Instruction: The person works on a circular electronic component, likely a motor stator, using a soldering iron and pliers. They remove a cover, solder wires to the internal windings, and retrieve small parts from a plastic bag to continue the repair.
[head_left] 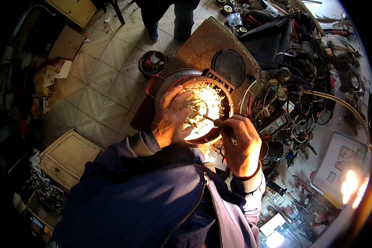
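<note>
A round appliance (192, 140) with a brownish rim and a red handle sits on a wooden board, its inside glaring in lamplight around wires and small fittings. My left hand (169, 120) lies over the left part of that opening, fingers apart; its fingertips touch the inside or rim. At the right side, my right hand (239, 144) is closed on a slim tool (209, 119), probably a screwdriver by its shape, pointing left into the middle of the appliance. Glare hides what the tool's tip touches.
The worn board (200, 37) carries a black perforated disc (228, 66). Tangled cables and tools (285, 95) crowd the right, beside a bright lamp (350, 186). A bucket (152, 62) stands on the tiled floor. Another person's legs (161, 18) are at the top.
</note>
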`<action>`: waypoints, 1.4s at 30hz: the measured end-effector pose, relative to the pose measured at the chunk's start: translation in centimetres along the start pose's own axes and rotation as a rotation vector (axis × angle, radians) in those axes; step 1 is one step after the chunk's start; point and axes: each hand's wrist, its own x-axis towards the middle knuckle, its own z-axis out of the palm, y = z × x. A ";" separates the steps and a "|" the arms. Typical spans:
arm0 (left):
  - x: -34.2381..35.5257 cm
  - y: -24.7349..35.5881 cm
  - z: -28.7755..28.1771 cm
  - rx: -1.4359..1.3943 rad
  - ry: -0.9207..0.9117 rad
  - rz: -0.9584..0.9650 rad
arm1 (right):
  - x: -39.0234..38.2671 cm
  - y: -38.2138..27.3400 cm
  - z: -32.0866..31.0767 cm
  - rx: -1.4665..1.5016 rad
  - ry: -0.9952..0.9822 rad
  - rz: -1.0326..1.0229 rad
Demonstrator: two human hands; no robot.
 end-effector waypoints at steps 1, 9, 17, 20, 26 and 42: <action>0.0 0.1 -0.1 -0.005 0.006 0.002 | -0.2 -0.2 -0.3 -0.004 0.015 0.034; 0.4 0.5 -0.2 -0.014 0.011 0.010 | -3.2 0.7 -2.9 0.099 0.138 0.208; 0.7 1.6 -0.4 0.105 -0.006 0.044 | -14.4 6.8 -2.2 0.367 0.498 0.589; 1.0 2.2 -0.4 0.122 -0.005 0.087 | -17.5 9.0 0.0 0.643 0.746 0.832; 1.8 3.4 0.1 0.144 -0.046 0.107 | -24.4 15.8 8.8 0.887 0.686 0.834; 2.1 5.3 4.9 0.653 0.000 -0.061 | -24.3 15.1 11.0 0.603 0.169 0.463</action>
